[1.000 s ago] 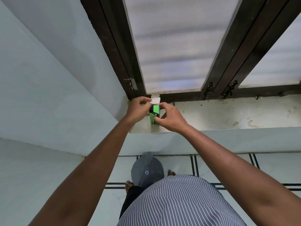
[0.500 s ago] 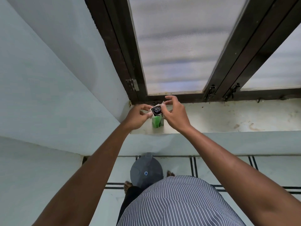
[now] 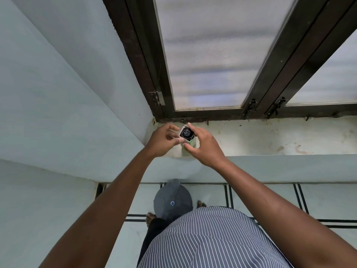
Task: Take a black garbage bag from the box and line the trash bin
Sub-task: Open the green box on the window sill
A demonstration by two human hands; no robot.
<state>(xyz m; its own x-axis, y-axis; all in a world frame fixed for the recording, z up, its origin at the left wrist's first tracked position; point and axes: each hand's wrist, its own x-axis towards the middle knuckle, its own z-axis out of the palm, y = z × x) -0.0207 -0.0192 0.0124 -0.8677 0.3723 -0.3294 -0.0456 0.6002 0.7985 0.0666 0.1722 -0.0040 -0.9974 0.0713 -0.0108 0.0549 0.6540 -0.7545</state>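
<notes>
Both hands grip green box; label unreadable.

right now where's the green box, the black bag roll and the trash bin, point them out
green box [image 3: 192, 142]: head view, on the green side wall below its open top
black bag roll [image 3: 186, 132]: head view, on the roll's end inside the box mouth
trash bin [image 3: 172, 198]: head view, on the grey lid, on the floor
</notes>
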